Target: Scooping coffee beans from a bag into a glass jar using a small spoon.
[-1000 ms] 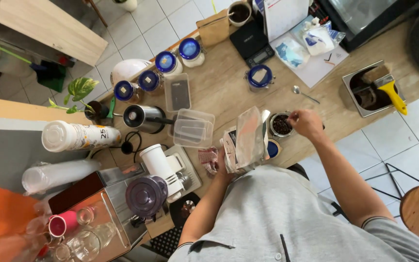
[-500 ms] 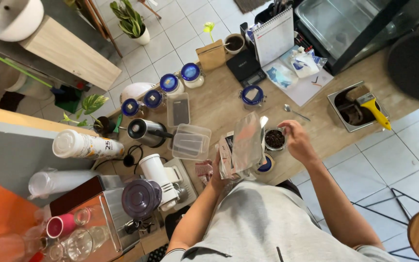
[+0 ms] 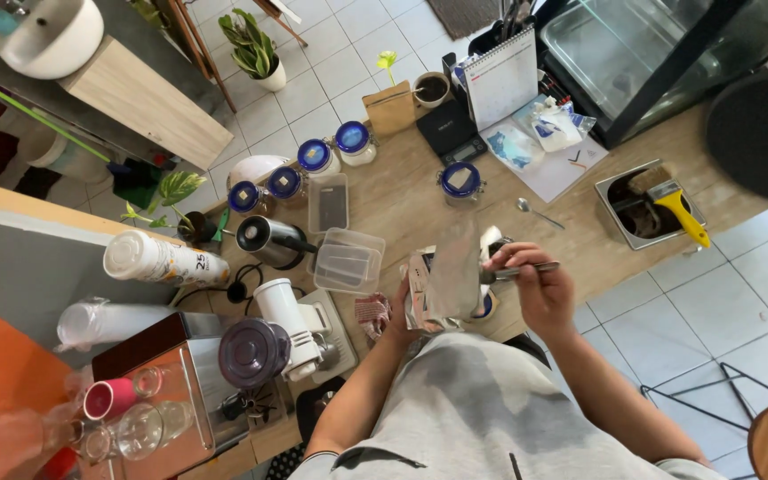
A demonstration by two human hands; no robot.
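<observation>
- Head view: left hand (image 3: 399, 313) grips an upright silvery pouch (image 3: 444, 283) above the wooden counter (image 3: 411, 191).
- Right hand (image 3: 540, 286) pinches a spoon (image 3: 517, 271) at the pouch's mouth, near a blue-lidded jar (image 3: 460, 181).

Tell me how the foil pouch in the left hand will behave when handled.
The foil pouch looks thin and creased, so it is probably floppy and would sag unless held, as the left hand holds it by one side. Its glossy skin may be slippery. It stands only because it is gripped; let go, it would likely tip over. The right hand holds a spoon beside it.
</observation>
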